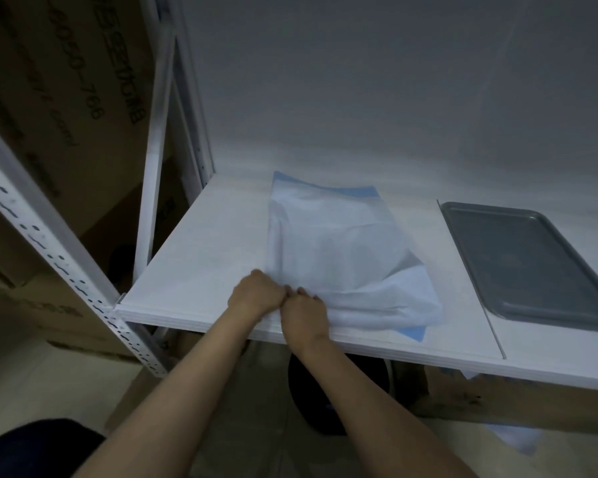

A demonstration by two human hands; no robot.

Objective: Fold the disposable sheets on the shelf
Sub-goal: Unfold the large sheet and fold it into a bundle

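both hands are in at the near left corner of the disposable sheet [342, 257], and they're close, knuckles almost touching. the left hand [256, 293] has its fingers curled onto the sheet's left edge, and the right hand [304, 313] sits just beside it, fingers bunched down into the same corner. it looks like a pinch from each, though the fingertips themselves are hidden under the hands, so how tight is hard to call.

the sheet lies flat on the white shelf [201, 257], left of centre, running from near the front lip back toward the wall. it's already doubled over at least once: a white, filmy top layer, with blue peeking out at the far end and at the near right corner.

this stuff reads as very light and limp, thin enough to show shadow through it, and wrinkled where it's gathered. it should lift with no effort but will likely flop, drag air and slide on the smooth shelf. corners and edges look like the sensible places to grip, keeping the layers together.

a grey tray [532, 260] sits well apart to the right.
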